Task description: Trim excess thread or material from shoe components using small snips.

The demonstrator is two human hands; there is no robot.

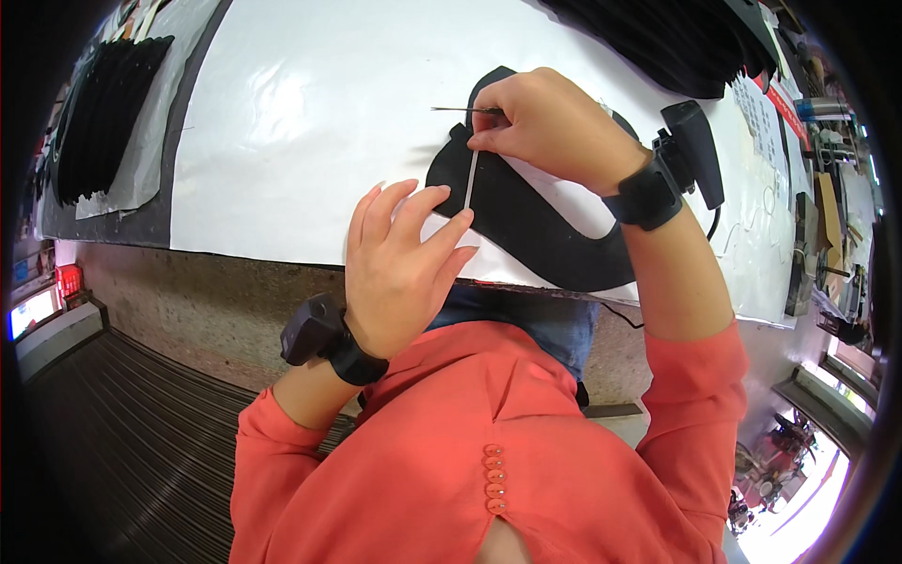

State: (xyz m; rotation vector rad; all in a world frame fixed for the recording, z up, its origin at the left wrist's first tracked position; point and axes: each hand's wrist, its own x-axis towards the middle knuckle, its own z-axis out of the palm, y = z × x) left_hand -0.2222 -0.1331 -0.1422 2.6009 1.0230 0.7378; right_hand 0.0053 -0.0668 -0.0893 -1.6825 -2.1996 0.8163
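Observation:
A curved black piece of flat material (554, 246) lies on the white table near its front edge. A narrow white strip (472, 179) runs across it. My right hand (545, 122) is closed over the far part of the piece, with a thin pointed metal tool (456, 110) sticking out to the left from its fingers; whether it is tweezers or scissors I cannot tell. Thumb and fingertips of that hand also meet the strip's far end. My left hand (399, 249) has its fingers spread, the index fingertip touching the strip's near end.
A row of stacked black pieces (108, 117) rests on clear plastic at the table's left. Another black pile (667, 38) is at the far right. Beyond my right wrist, thin pale threads and a printed sheet (756, 117) lie on the white table surface (272, 179).

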